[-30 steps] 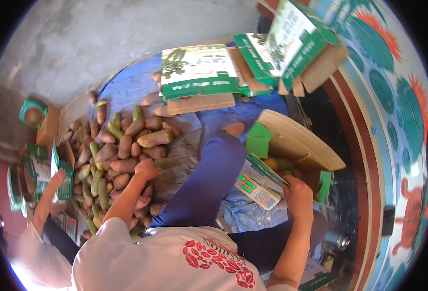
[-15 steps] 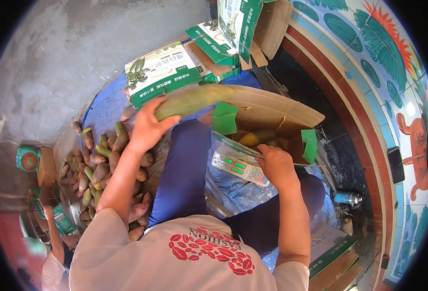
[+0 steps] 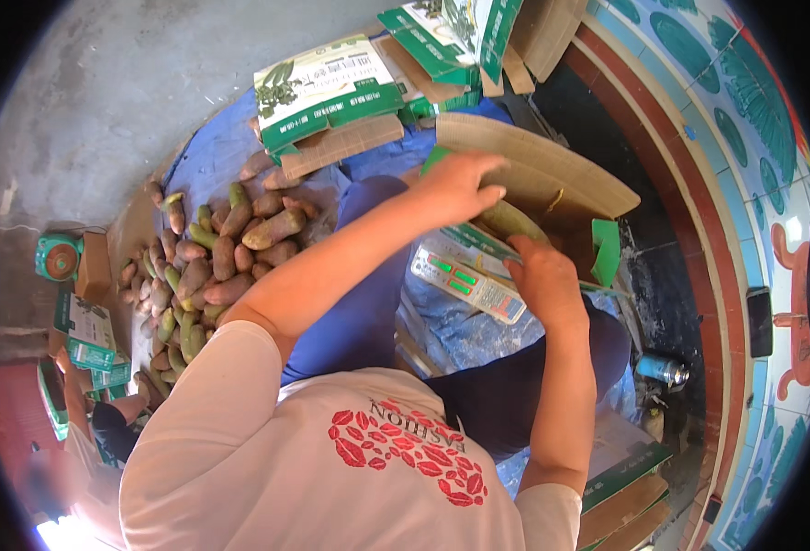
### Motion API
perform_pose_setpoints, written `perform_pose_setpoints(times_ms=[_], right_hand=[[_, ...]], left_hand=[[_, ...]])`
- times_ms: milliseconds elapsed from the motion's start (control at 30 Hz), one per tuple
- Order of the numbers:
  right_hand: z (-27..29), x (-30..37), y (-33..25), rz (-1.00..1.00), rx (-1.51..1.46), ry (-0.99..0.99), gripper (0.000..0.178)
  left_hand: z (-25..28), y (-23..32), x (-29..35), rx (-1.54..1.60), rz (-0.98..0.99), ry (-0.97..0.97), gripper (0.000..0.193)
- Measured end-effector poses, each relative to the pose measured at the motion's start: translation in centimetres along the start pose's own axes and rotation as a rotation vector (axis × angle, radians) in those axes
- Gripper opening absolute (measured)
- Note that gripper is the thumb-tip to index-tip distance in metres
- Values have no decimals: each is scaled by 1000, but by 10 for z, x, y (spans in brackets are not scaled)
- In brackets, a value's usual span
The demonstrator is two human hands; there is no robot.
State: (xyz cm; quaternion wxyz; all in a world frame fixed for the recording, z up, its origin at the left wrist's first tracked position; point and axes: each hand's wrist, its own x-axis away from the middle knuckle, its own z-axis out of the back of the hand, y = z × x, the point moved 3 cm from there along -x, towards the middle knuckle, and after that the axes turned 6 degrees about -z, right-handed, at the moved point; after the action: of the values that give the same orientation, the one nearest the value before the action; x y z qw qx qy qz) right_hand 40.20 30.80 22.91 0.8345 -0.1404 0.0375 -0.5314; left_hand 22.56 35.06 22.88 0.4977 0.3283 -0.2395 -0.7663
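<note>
A long green radish (image 3: 508, 220) lies inside the open cardboard box (image 3: 552, 170) in front of me. Just above the box's left side is my left hand (image 3: 460, 188), thumb and fingers apart and nothing between them. My right hand (image 3: 547, 275) grips the near edge of the box, its fingertips over the rim close to the radish's end and its thumb outside. Part of the box's inside is hidden by my hands. A white scale (image 3: 467, 275) with green-lit displays stands against the box's near side, partly under it.
A heap of soil-dusted green radishes (image 3: 226, 257) lies to my left on a blue sheet (image 3: 198, 174). Printed cartons (image 3: 331, 92) stand beyond it. A blue bottle (image 3: 662, 369) is at the right, near a tiled wall (image 3: 744, 165). At lower left, another person's arm (image 3: 74, 395) reaches toward cartons.
My left hand has moved right, from above my knee to over the box, and let go of the green radish, now inside. My right hand stays at the box's near edge.
</note>
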Motion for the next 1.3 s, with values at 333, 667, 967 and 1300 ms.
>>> perform_pose_setpoints(times_ms=[333,667,967,1300], right_hand=[[-9,1,7,49,-53,42,23],[-4,-3,2,-15,-60,14,24],[2,-2,-1,-14,-125,-12,24],[3,-12,-10,-89,-161,-78,27]], left_hand=[[102,-61,98,99,318,443,16],[59,-197,306,-589,816,-164,27],[-3,-180,438,-434,1217,-741,40],[-3,-181,480,-541,1280,-551,52]])
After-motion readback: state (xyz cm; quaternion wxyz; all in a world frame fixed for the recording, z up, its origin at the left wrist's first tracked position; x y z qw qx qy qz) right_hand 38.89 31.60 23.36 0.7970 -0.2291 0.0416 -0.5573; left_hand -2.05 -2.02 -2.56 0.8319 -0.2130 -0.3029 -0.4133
